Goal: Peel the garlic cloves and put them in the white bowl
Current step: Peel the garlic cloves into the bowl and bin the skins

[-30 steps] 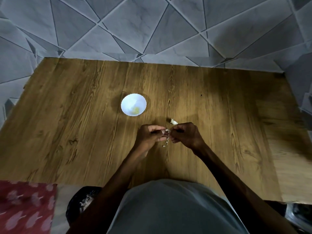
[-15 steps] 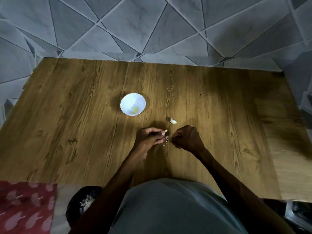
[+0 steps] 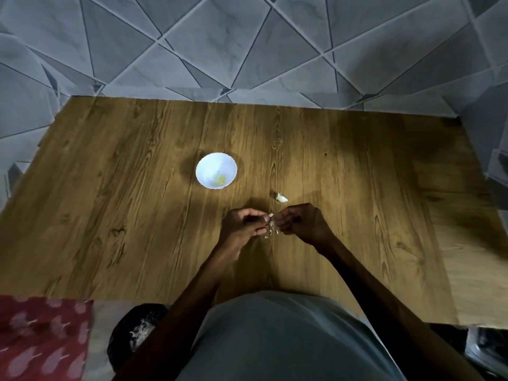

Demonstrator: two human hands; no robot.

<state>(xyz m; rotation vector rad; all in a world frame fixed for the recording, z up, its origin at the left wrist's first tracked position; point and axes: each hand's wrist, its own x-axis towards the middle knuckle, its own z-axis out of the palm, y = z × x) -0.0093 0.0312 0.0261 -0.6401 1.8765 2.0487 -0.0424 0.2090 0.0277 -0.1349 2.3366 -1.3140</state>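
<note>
No readable text, labels, brands or nums anywhere afaict, too dim and blurry.

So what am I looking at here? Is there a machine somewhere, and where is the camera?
There is no machine here. A person works with bare hands, and the one camera sits on their head, looking down past their chest. Their left hand and right hand meet over a wooden table. Both pinch a small garlic clove, with pale bits of skin showing just below it. A second clove lies on the table just beyond the hands. Farther off to the left stands a white bowl with something pale yellow inside, probably peeled garlic.
</note>
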